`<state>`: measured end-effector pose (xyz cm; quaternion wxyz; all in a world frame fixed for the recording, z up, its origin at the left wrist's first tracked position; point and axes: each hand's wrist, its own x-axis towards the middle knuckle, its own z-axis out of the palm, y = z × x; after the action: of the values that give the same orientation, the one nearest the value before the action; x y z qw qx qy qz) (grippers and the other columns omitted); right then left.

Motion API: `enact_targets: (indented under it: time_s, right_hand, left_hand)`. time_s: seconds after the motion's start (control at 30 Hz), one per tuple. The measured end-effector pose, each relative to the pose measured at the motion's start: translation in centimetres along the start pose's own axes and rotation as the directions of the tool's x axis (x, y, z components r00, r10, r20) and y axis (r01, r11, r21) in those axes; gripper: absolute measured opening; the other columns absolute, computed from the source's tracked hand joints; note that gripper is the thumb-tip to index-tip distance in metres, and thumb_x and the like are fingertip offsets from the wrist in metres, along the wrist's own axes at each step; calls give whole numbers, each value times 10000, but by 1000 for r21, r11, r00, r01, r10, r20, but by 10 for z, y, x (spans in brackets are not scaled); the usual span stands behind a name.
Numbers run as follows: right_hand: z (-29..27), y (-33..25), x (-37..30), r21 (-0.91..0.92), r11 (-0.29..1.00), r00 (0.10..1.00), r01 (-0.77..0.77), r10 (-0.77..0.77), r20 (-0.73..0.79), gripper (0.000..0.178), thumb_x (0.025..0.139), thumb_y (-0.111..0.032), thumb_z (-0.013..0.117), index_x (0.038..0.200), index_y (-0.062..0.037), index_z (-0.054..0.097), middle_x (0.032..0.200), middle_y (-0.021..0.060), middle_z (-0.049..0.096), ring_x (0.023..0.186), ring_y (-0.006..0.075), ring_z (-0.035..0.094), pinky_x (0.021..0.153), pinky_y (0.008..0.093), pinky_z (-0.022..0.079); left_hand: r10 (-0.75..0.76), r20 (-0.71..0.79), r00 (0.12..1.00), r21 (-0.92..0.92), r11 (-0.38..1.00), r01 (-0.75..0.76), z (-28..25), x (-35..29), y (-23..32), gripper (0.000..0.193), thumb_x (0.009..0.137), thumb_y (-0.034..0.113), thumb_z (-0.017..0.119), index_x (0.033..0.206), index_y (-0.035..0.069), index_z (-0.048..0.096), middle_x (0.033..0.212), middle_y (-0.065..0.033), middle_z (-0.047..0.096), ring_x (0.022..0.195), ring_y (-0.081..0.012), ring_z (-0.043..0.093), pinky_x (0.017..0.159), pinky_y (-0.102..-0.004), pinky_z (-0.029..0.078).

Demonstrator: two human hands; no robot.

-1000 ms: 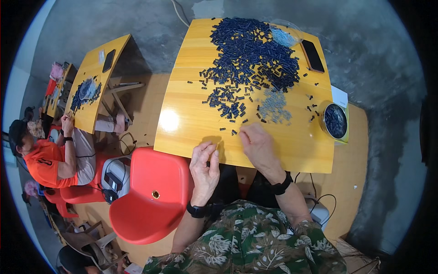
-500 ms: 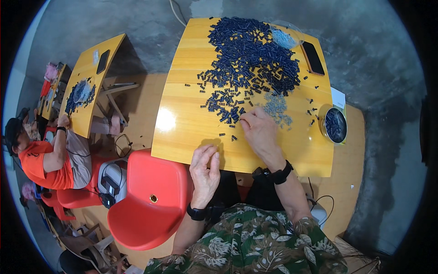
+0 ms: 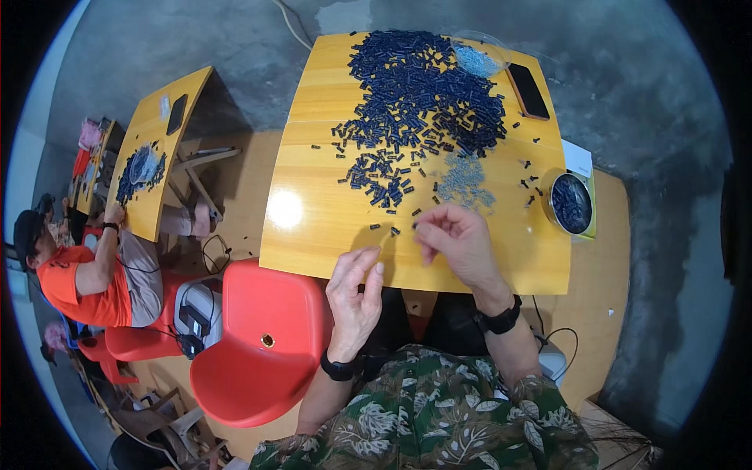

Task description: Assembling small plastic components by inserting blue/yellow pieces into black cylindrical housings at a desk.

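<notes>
Grip on the right hand (image 3: 458, 243) is a narrow pinch, thumb and index nearly meeting, with a tiny dark piece (image 3: 416, 226) showing right at the tips. The left hand (image 3: 354, 298) is near it but not touching, thumb and finger curled close; can't tell if anything's in there. A couple of loose black pieces (image 3: 395, 231) sit on the bench (image 3: 309, 176) just past the left fingertips. Grey-blue bits (image 3: 464, 182) lie just beyond the right hand, and the big black heap (image 3: 427, 86) is farther up, well apart from both.
</notes>
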<state>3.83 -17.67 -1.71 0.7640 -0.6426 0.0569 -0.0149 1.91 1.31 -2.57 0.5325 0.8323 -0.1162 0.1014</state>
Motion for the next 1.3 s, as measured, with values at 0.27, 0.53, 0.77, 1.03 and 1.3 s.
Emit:
enact_targets:
  time_s: [0.27,0.53,0.77,1.03,1.3]
  right_hand:
    - [0,-6,-42,197,944,954,-263,224,201,149,926,-129,668,907,17,646,735,59,665,553,83,612,473,207,515]
    - [-3,-8,-53,230,957,965,-175,121,234,243,982,-209,596,968,23,669,766,48,682,582,69,606,505,204,502]
    - [2,-5,-59,149,989,975,4,-36,217,145,942,-110,646,1018,9,678,818,47,697,677,60,631,571,192,502]
    - [-5,12,-47,427,892,961,-147,27,275,143,934,-92,651,1029,15,642,847,75,703,720,98,669,590,209,533]
    - [-2,19,-45,427,891,955,-152,21,295,148,938,-86,643,1046,14,626,868,67,689,714,103,661,654,235,567]
  left_hand:
    - [78,193,978,-177,983,-43,2,-3,27,222,835,-61,673,1049,-7,704,970,-127,693,849,-209,681,726,-284,535]
    - [-150,239,959,-503,826,254,3,-16,16,161,866,-18,693,1022,6,720,906,-56,715,808,-104,649,733,-233,513]
    - [-190,290,938,-581,744,330,7,-22,12,125,905,-12,643,1023,-32,678,943,-83,694,816,-138,641,778,-266,520]
    - [-210,309,928,-593,720,360,7,-19,14,182,921,2,635,1094,-10,692,925,-39,683,822,-87,617,742,-221,494]
    - [-103,238,966,-432,879,200,0,-17,20,172,905,-10,643,1070,-18,693,961,-71,684,834,-125,627,794,-253,500]
